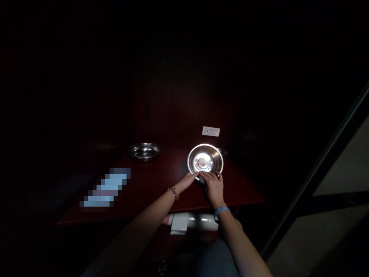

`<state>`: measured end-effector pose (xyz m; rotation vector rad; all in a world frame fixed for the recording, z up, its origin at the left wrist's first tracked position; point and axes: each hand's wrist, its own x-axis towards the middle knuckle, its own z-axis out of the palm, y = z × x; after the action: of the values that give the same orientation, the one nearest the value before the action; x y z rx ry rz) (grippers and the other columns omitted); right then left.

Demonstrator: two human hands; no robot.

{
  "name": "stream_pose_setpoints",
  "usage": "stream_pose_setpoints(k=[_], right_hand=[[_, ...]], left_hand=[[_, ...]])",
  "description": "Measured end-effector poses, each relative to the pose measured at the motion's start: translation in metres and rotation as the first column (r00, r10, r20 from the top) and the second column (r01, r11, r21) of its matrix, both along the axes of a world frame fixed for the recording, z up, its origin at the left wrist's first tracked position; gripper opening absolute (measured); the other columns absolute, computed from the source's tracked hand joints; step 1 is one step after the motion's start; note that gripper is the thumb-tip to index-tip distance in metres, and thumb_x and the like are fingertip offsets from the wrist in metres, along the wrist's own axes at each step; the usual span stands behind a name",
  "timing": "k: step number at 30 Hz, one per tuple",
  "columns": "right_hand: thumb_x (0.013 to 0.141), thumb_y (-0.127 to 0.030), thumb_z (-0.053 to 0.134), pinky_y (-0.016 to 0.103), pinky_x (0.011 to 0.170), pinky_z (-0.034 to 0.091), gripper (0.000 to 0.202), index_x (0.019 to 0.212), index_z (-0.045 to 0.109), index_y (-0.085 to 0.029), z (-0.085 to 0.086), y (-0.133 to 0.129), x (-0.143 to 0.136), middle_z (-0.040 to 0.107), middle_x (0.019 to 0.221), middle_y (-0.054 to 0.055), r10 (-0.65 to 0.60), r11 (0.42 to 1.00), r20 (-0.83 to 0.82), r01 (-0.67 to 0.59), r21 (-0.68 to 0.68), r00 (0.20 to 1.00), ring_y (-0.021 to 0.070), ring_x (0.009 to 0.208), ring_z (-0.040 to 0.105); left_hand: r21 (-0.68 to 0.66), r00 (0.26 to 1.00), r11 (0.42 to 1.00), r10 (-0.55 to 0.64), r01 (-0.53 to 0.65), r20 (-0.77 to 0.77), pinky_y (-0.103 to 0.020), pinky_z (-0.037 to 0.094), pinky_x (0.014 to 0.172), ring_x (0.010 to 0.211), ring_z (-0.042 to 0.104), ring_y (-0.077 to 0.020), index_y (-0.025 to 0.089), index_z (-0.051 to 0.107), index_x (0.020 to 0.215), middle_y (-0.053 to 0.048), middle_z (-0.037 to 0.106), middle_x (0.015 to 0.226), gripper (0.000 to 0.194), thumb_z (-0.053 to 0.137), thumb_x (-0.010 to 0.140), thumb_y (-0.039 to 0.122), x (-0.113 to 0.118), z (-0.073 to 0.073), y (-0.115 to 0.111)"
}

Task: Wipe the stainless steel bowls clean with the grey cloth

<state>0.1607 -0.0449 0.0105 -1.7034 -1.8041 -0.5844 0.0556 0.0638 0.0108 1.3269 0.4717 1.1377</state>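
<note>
A shiny stainless steel bowl (215, 157) is tilted toward me over the dark red table, with a round label-like patch on its inner bottom. My left hand (188, 181) grips the near left part of the rim, thumb along the edge and the other fingers mostly hidden beneath. At the near right side, my right hand (213, 186) has its fingers bent over the rim, with the fingertips close to the left thumb. A small dark grey patch shows just below the rim between the hands; I cannot make out what it is.
Another steel basin (145, 152) stands at the back left of the table (161, 188). Behind the bowl, a metal rim (223, 153) peeks out. A white socket panel (211, 131) is on the wall. A pixelated bluish item (106, 188) lies left; a pale roll (201, 221) sits below the table edge.
</note>
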Motion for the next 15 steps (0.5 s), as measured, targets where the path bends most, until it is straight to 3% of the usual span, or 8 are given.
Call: stream_pose_setpoints(k=[4, 11, 15], right_hand=[[0.091, -0.011, 0.045, 0.047, 0.111, 0.019, 0.048, 0.133, 0.054, -0.033, -0.001, 0.002, 0.001, 0.064, 0.129, 0.001, -0.012, 1.0, -0.004, 0.012, 0.025, 1.0, 0.0234, 0.121, 0.051], [0.088, -0.009, 0.045, 0.05, 0.113, 0.017, 0.053, 0.137, 0.05, -0.027, -0.003, 0.002, 0.003, 0.057, 0.137, 0.002, -0.013, 0.998, 0.019, 0.011, 0.06, 1.0, 0.0261, 0.132, 0.041], [0.081, -0.005, 0.049, 0.048, 0.113, 0.02, 0.061, 0.138, 0.05, -0.028, -0.004, 0.004, 0.004, 0.058, 0.136, 0.002, 0.04, 0.998, 0.009, -0.041, 0.056, 0.999, 0.0248, 0.132, 0.041]], left_hand=[[-0.004, 0.996, 0.997, 0.076, -0.076, 0.045, -0.035, 0.047, 0.099, 0.105, 0.065, -0.0242, 0.015, 0.071, 0.09, -0.008, 0.075, 0.094, 0.018, 0.067, 0.072, 0.016, -0.002, -0.001, 0.004], [0.007, 0.932, 0.932, 0.362, -0.363, 0.024, -0.032, 0.052, 0.084, 0.089, 0.069, -0.0236, 0.014, 0.068, 0.084, -0.009, 0.075, 0.089, 0.013, 0.06, 0.074, 0.014, -0.008, -0.005, 0.02], [0.013, 0.917, 0.917, 0.398, -0.399, 0.038, -0.034, 0.052, 0.083, 0.089, 0.069, -0.024, 0.013, 0.068, 0.086, -0.01, 0.075, 0.088, 0.016, 0.062, 0.073, 0.019, -0.011, -0.008, 0.026]])
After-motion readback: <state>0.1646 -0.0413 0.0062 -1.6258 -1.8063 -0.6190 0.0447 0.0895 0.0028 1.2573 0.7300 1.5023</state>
